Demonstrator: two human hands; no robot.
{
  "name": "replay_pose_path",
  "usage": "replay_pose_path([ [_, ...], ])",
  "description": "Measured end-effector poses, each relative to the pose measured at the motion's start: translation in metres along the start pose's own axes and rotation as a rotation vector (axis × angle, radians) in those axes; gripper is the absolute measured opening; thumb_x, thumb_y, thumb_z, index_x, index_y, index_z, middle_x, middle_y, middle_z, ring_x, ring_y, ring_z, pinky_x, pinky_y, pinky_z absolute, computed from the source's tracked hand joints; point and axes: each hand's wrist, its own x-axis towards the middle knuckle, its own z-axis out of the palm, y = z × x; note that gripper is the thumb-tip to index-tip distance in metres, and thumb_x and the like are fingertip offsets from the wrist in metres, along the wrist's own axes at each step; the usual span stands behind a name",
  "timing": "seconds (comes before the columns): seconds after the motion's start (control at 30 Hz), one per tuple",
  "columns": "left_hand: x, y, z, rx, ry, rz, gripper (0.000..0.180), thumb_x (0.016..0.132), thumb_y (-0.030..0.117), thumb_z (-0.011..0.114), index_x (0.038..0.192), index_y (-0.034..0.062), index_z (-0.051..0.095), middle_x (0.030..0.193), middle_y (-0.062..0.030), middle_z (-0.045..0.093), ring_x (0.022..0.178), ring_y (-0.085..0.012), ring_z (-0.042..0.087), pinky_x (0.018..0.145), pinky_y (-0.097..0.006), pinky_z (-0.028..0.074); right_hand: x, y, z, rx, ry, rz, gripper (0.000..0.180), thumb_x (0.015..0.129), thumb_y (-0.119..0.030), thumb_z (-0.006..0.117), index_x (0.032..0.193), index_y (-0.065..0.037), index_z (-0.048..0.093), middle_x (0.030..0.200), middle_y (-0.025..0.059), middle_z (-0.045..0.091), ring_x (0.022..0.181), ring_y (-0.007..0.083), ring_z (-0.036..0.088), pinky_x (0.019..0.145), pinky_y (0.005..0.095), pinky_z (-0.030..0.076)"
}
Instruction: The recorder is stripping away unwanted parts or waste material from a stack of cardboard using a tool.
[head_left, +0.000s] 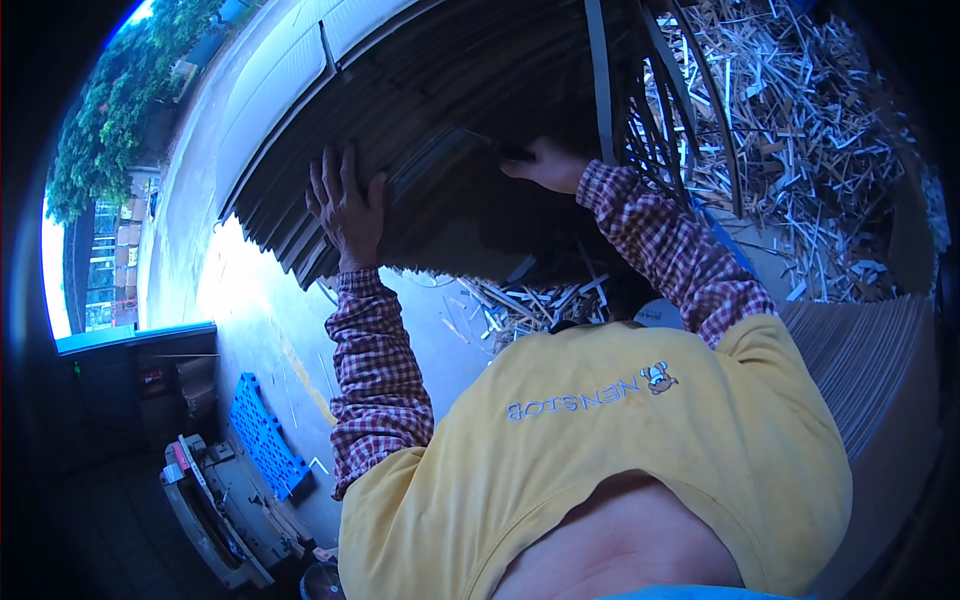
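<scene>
Pressing left hand (345, 205) flat against stacked wooden sheets (420, 130)

Heap of offcuts (800, 130): pale splintered strips and slivers, piled thick, upper right of view.
Smaller scatter of scraps (530, 300): left of and below the heap, strewn on concrete floor (250, 320).
Dark bent strips (690, 100): several, long and thin, arching across the heap's left edge.
Flat sheet stack (870, 350): layered edges showing, just below the heap at far right.
Blue pallet (262, 435): perforated plastic, lying on the floor well away from the heap, lower left.
Machine (215, 510): grey, worn, just below the pallet.
Trees (110, 110): green foliage, far left, outdoors.
</scene>
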Motion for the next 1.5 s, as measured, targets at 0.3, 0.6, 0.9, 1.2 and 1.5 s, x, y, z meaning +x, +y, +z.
replay_pose_path([
  [0.3,-0.001,-0.003,0.002,0.026,-0.013,-0.015,0.052,0.081,0.042,0.058,0.127,0.0204,0.046,0.136,-0.0097,0.037,0.126,-0.0344,0.031,0.102,-0.052,0.021,-0.014,-0.017,0.002,0.116,-0.015,-0.106,0.037,0.086,-0.039,0.055,0.093,-0.005,0.064,0.088,0.0105,0.063,0.088,0.0209,0.058,0.079,0.0346,0.044],
  [0.6,0.004,-0.001,0.001,-0.040,0.017,-0.038,0.052,0.077,0.038,0.062,0.124,0.0208,0.049,0.135,-0.0093,0.039,0.125,-0.0338,0.032,0.103,-0.050,0.021,-0.008,-0.026,0.015,0.468,-0.065,-0.010,0.038,0.084,-0.040,0.055,0.097,-0.005,0.060,0.097,0.0082,0.062,0.093,0.0179,0.056,0.075,0.0381,0.047],
  [0.9,0.008,-0.003,-0.001,-0.088,0.032,-0.082,0.047,0.073,0.033,0.067,0.117,0.0193,0.056,0.132,-0.0075,0.043,0.125,-0.0325,0.034,0.103,-0.047,0.022,-0.003,-0.024,0.041,0.425,0.071,-0.071,0.029,0.086,-0.032,0.055,0.086,-0.003,0.062,0.079,0.0089,0.063,0.072,0.0179,0.060,0.062,0.0320,0.047],
  [1.2,0.015,-0.007,0.009,-0.193,0.034,-0.148,0.044,0.072,0.030,0.070,0.113,0.0186,0.059,0.132,-0.0075,0.044,0.126,-0.0325,0.033,0.105,-0.046,0.022,0.012,0.026,0.075,0.012,0.659,-0.504,0.025,0.082,-0.023,0.060,0.084,0.001,0.058,0.076,0.0184,0.059,0.072,0.0323,0.059,0.063,0.0357,0.045],
  [1.5,0.005,-0.019,0.001,-0.137,0.004,-0.136,0.048,0.071,0.029,0.069,0.116,0.0182,0.057,0.132,-0.0077,0.043,0.126,-0.0340,0.033,0.104,-0.046,0.023,-0.127,0.290,0.093,-0.165,-0.128,0.402,0.050,0.075,-0.036,0.063,0.112,-0.005,0.055,0.104,0.0198,0.059,0.094,0.0288,0.058,0.084,0.0373,0.044],
])
